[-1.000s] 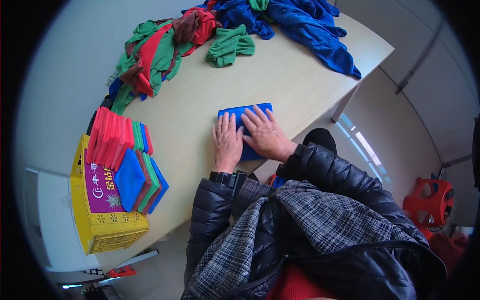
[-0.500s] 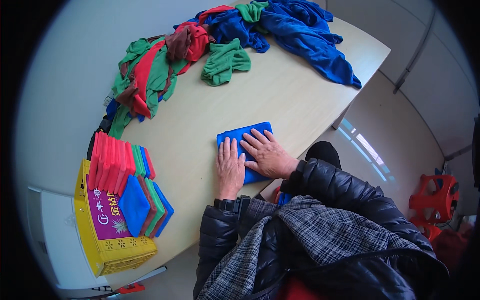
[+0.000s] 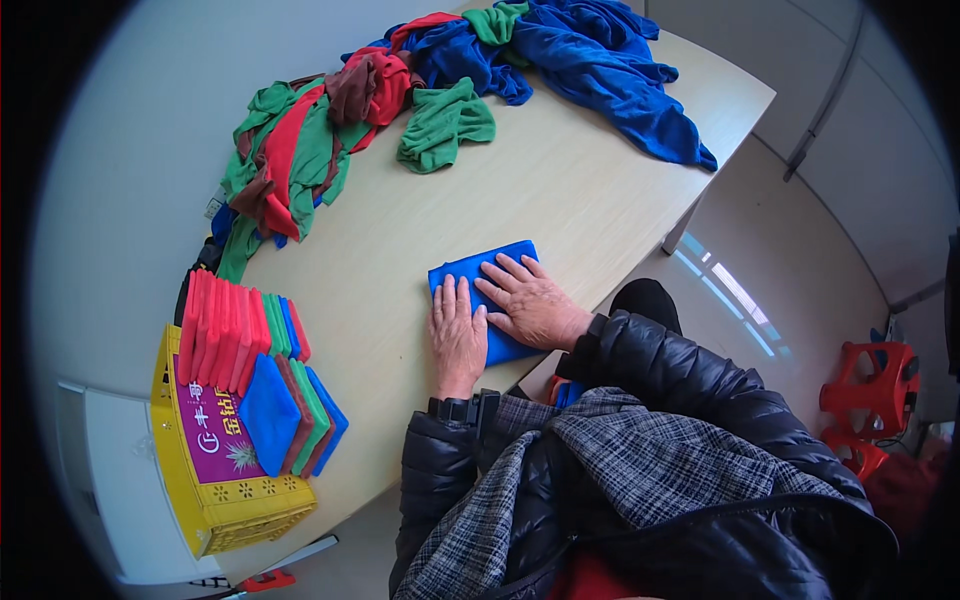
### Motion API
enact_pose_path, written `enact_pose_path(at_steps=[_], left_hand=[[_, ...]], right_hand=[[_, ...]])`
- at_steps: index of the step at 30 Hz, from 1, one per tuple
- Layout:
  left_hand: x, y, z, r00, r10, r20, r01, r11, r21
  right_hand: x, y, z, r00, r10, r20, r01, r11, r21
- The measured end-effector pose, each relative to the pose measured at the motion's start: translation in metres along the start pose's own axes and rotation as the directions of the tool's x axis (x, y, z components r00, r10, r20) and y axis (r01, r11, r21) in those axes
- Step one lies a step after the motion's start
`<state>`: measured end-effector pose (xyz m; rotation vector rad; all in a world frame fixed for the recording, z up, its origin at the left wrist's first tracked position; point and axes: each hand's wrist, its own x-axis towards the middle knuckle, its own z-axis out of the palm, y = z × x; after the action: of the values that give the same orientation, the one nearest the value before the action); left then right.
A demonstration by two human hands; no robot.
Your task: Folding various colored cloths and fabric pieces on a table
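Note:
A blue cloth [image 3: 512, 349], folded into a flat rectangle, lies on the table [image 3: 370, 290] close to its near edge. My left hand [image 3: 458, 338] rests flat on the cloth's left side, fingers stretched toward the far edge. On the cloth's middle and right side my right hand [image 3: 533, 303] is pressed down with its fingers spread. Neither hand grips anything. Part of the cloth is hidden beneath both palms.
To the left, a yellow box [image 3: 235, 515] holds rows of folded red, green, brown and blue cloths [image 3: 225, 330]. Loose crumpled cloths [image 3: 300, 150] heap along the far edge, with a green cloth [image 3: 445, 125] in front. Red stools [image 3: 868, 385] stand on the floor at right.
Both hands stay flat on the blue cloth in nearly the same place. The view has shifted slightly, moving the table and cloths a little within it.

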<state>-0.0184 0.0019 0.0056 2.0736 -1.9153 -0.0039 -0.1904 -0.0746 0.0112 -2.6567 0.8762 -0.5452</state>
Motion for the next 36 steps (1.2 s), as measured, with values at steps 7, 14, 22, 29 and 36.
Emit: enact_pose_path(at_steps=[7,14,22,29,36], left_hand=[[-0.007,0.002,-0.002,1.000,-0.013,-0.004,0.013,1.000,0.001],[-0.018,0.000,-0.004,0.999,-0.033,-0.012,0.033,0.999,-0.005],[-0.021,-0.015,0.000,0.996,-0.052,-0.068,0.052,0.999,0.007],[-0.044,-0.023,-0.009,0.973,-0.227,-0.045,0.230,0.969,0.086],[-0.041,-0.003,-0.030,0.989,-0.099,-0.108,0.115,0.981,0.153]], right_hand=[[-0.004,-0.002,0.002,0.996,-0.033,-0.088,0.032,0.999,-0.012],[-0.010,-0.008,0.001,0.998,-0.044,-0.038,0.043,0.998,-0.037],[0.001,0.000,0.002,0.992,-0.104,-0.076,0.098,0.992,-0.077],[0.000,-0.001,0.003,0.995,-0.091,-0.042,0.087,0.992,-0.087],[-0.013,-0.022,0.008,0.999,-0.008,-0.054,0.002,0.994,-0.109]])
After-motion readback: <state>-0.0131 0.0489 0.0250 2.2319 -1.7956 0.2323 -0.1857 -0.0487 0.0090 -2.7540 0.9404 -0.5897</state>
